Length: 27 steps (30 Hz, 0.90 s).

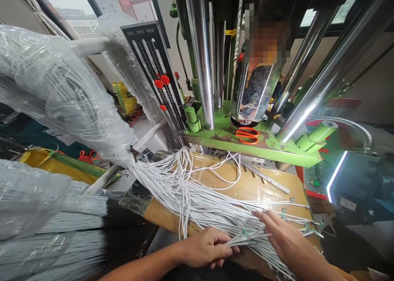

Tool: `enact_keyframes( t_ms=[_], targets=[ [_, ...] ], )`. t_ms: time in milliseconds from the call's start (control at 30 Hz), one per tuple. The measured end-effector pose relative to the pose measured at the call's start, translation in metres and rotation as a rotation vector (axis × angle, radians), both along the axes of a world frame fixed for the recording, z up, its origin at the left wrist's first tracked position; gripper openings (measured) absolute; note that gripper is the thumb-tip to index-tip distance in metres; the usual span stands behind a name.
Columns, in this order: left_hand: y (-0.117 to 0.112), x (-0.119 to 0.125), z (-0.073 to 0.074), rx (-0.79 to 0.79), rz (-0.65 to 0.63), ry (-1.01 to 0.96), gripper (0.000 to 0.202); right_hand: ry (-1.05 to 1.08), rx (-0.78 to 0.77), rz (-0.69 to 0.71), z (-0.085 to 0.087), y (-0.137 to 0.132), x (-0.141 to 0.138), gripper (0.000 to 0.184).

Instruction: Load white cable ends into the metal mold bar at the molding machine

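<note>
At the near edge of the surface (271, 186), a small bunch of white cables (197, 199) is pinched in the left hand (205, 248), knuckles up; the right hand (285, 236) is laid flat, fingers spread, across the cable ends.

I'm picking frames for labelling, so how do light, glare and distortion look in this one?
Head view: even daylight from the windows; bright glare streaks on the steel columns and the plastic wrap; wide-angle bending at the edges; white wires, left hand and right hand sharp; one patch is pixelated.
</note>
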<state>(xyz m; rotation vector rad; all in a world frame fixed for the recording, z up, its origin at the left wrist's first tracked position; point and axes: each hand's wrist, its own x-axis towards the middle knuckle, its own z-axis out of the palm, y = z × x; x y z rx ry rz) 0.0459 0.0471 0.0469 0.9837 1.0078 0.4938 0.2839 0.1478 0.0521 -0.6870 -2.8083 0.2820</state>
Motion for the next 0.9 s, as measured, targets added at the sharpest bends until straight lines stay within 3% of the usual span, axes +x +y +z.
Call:
enact_keyframes(
  t_ms=[100, 233, 367, 433, 533, 633, 767, 900],
  targets=[
    [0.001, 0.004, -0.005, -0.031, 0.090, -0.089, 0.046, 0.122, -0.097, -0.018, -0.007, -0.017, -0.013, 0.065],
    [0.004, 0.014, -0.012, 0.015, 0.235, -0.176, 0.049, 0.158, -0.338, 0.089, -0.004, -0.035, -0.026, 0.067],
    [0.008, 0.017, -0.008, 0.012, 0.241, -0.197, 0.043, 0.216, -0.520, -0.165, 0.002, -0.030, -0.026, 0.061],
    [0.013, 0.021, -0.005, -0.010, 0.301, -0.232, 0.041, 0.242, -0.534, -0.137, -0.001, -0.025, -0.028, 0.061],
    [0.019, 0.025, -0.005, -0.071, 0.420, -0.229, 0.040, 0.185, -0.376, -0.109, -0.014, -0.001, -0.025, 0.049],
    [0.024, 0.025, -0.006, -0.144, 0.523, -0.248, 0.040, 0.075, -0.047, -0.429, -0.032, 0.048, -0.001, 0.050],
    [0.028, 0.020, -0.006, -0.183, 0.532, -0.297, 0.042, -0.040, 0.010, -0.514, -0.048, 0.103, 0.029, 0.052],
    [0.029, 0.019, -0.006, -0.152, 0.515, -0.225, 0.040, -0.111, -0.005, -0.475, -0.046, 0.112, 0.034, 0.046]
  ],
)
